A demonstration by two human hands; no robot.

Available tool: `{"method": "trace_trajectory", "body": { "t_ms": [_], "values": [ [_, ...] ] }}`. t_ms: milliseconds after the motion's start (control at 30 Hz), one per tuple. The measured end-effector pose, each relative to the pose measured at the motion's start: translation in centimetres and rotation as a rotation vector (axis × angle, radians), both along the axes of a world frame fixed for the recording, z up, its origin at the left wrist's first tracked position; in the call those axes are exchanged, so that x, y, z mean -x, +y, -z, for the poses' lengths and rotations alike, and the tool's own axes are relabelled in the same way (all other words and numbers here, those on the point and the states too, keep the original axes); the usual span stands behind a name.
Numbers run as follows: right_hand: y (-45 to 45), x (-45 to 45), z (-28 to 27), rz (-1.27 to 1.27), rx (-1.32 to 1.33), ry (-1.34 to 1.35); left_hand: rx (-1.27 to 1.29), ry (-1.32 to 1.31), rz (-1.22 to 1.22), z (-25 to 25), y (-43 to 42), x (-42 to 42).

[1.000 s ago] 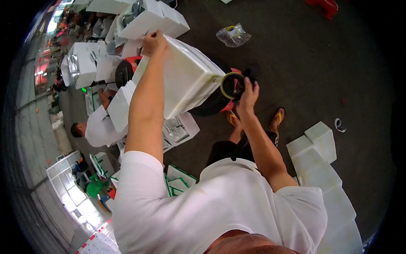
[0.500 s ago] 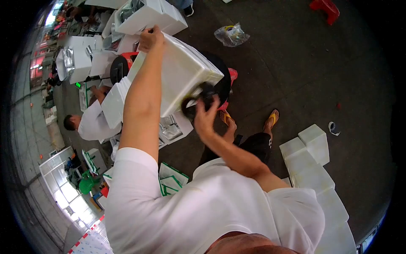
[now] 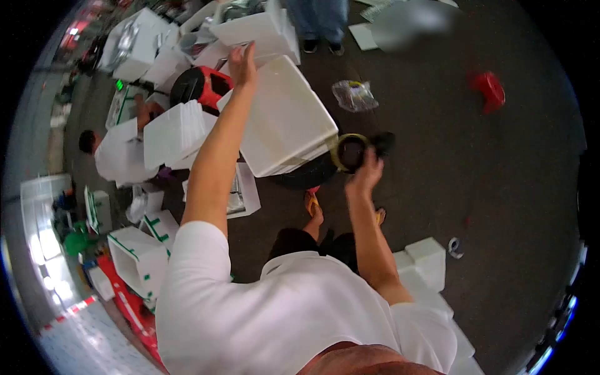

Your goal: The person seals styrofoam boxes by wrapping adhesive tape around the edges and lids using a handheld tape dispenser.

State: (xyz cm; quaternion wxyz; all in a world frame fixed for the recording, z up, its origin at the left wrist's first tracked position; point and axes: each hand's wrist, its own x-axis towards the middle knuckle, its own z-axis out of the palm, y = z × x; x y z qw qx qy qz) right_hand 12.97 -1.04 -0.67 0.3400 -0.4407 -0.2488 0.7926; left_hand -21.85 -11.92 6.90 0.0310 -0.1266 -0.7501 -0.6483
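A white foam box (image 3: pixel 284 115) lies tilted in front of me on a round black support (image 3: pixel 306 175). My left hand (image 3: pixel 244 65) is at the box's far left corner, its fingers stretched upward and its thumb apart. Just off the box's near right corner, my right hand (image 3: pixel 367 172) is closed around a black tape dispenser (image 3: pixel 382 145). A yellowish tape roll (image 3: pixel 350 152) sits on the dispenser, close beside the box edge. Motion blurs the dispenser, and whether tape runs from it to the box I cannot tell.
Stacked white foam lids (image 3: pixel 178 134) and a co-worker in a white shirt (image 3: pixel 122 153) are on the left. A clear plastic bag (image 3: pixel 355 95) and a red stool (image 3: pixel 489 90) lie beyond. Foam boxes (image 3: pixel 428 262) stand at lower right; another person's legs (image 3: pixel 319 22) show at the top.
My right hand has moved the tape dispenser rightward, away from the box's near side. My left hand's fingers have straightened at the far corner. The whole view has shifted.
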Motion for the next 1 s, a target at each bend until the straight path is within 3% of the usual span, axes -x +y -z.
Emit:
{"method": "trace_trajectory", "body": {
  "t_ms": [33, 67, 100, 167, 200, 233, 300, 333, 367, 500, 600, 700, 800, 833, 867, 933, 967, 1000],
  "values": [
    [2.3, -0.3, -2.7, -0.033, 0.111, 0.023, 0.312, 0.183, -0.282, 0.7, -3.8, -0.7],
    [4.4, 0.5, -3.0, -0.106, 0.039, -0.063, 0.318, 0.103, -0.368, 0.7, -7.7, -2.1],
    [6.6, 2.8, -3.1, -0.173, -0.040, -0.140, -0.188, -0.223, -0.137, -1.6, -9.6, -5.9],
    [10.0, 9.4, -2.0, -0.470, -0.101, 0.071, -0.499, -0.785, 0.124, 4.0, -13.4, -7.9],
    [10.2, 13.3, -2.5, -0.634, -0.005, 0.265, -0.588, -1.075, 0.191, 6.9, -15.3, -8.8],
    [10.3, 16.8, -3.2, -0.793, 0.094, 0.457, -0.493, -0.906, 0.159, 6.5, -14.4, -10.1],
    [6.9, 21.9, -6.3, -0.841, 0.203, 0.387, -0.523, -0.841, 0.092, 4.4, -13.0, -11.3],
    [5.7, 23.1, -6.9, -0.940, 0.058, 0.266, -0.493, -0.837, 0.098, 3.4, -12.5, -11.5],
    [4.9, 24.7, -5.9, -0.886, -0.173, 0.017, -0.457, -0.832, 0.110, 2.1, -12.5, -11.6],
    [2.6, 22.4, -9.4, -0.908, -0.189, 0.002, -0.532, -0.778, 0.072, -3.7, -13.8, -13.8],
    [2.5, 18.2, -10.2, -0.746, -0.064, 0.471, -0.585, -0.719, 0.046, -0.2, -15.6, -13.4],
    [3.8, 11.4, -8.9, -0.756, -0.011, 0.609, -0.573, -0.571, 0.006, 2.7, -16.0, -17.6],
    [3.7, 4.4, -4.8, -0.669, 0.128, 0.400, -0.492, -0.468, -0.052, 8.1, -16.7, -24.8],
    [3.1, 2.8, -3.7, -0.615, 0.052, 0.276, -0.434, -0.489, -0.080, 10.6, -16.4, -26.8],
    [4.0, 1.4, 0.7, -0.615, 0.059, 0.113, -0.408, -0.510, -0.042, 11.7, -15.7, -28.7],
    [5.6, -0.2, 5.2, -0.619, 0.089, -0.072, 0.029, -0.561, 0.047, 12.8, -14.3, -31.0],
    [5.3, -0.9, 5.4, -0.624, 0.111, -0.095, 0.066, -0.571, 0.098, 12.5, -13.4, -30.9],
    [4.9, -2.0, -1.1, -0.541, 0.139, -0.068, 0.225, -0.549, 0.076, 11.5, -12.7, -31.2]
  ]
}}
